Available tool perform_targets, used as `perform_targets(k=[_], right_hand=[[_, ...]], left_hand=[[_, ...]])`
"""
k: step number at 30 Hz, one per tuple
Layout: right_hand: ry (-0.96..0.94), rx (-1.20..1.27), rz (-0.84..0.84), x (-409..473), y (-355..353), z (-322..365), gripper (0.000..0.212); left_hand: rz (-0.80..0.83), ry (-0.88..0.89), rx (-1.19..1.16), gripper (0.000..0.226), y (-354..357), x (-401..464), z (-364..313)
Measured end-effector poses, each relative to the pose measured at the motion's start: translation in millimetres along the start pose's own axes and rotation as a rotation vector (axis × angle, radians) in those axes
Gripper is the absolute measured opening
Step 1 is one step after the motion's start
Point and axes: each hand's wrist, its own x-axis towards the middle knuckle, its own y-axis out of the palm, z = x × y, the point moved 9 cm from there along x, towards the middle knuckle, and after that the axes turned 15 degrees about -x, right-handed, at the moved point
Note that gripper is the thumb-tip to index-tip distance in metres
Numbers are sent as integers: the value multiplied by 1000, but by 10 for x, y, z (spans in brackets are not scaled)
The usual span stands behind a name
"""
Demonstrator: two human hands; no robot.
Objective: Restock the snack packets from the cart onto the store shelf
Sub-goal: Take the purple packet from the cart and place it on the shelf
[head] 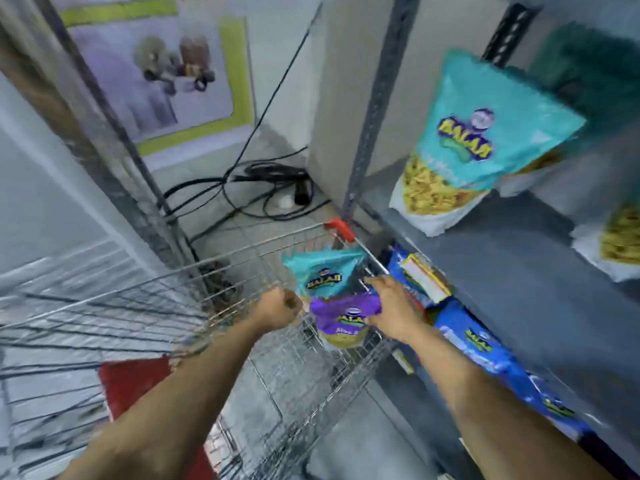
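Observation:
A wire cart (242, 258) with a red corner cap stands against the grey shelf (512, 258). Inside its far right corner lie a teal snack packet (323, 273) and, in front of it, a purple snack packet (343, 323). My right hand (393, 308) grips the purple packet at its right edge. My left hand (278, 306) is over the cart beside the packets, fingers curled, and whether it holds the teal packet's edge is hidden. One teal packet (485, 140) stands upright on the shelf, with another partly visible packet (620, 237) at the right edge.
Blue snack packets (485, 348) fill the lower shelf under my right arm. Black cables (256, 188) and a plug lie on the floor behind the cart. A metal shelf upright (377, 105) rises beside the cart's red corner. A red panel (135, 386) sits low in the cart.

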Motion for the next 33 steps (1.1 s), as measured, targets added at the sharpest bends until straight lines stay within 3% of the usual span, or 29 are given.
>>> perform_targets(k=[3,4,6,8,10,13,16,20,22,25,29,33], right_hand=[[-168,-206,73,323,269,82,45],[-184,-246,100,401,303,79,42],[-241,-297,130,549,415,133,42],[-241,-311,123,677,478,132,37],[-237,-332,113,763,526,97,32],[-254,-331,93,854,575,94,30],[-262,-256,81,905,570,132,31],[-269,-166,82,823,344,201,38],[-255,-114,39,723,61,217,43],[-180,32,-169,489,-663,158,51],[-46,206,-466,-78,-1692,-28,42],[30,356,-629,-777,-2379,-280,37]], left_hand=[[219,-96,-26,67,473,252,378],[284,-146,-19,67,630,250,487],[352,-125,-95,90,974,396,647],[329,-49,-167,108,1215,570,738],[269,28,-193,102,1391,697,819],[205,5,-261,93,1534,768,943],[125,32,-377,96,1587,903,1055],[154,15,-373,93,1758,1180,1522],[151,4,-372,82,1428,875,1169],[175,8,-518,59,926,338,517],[178,74,-666,58,445,-144,-76],[280,154,-646,53,200,-592,-877]])
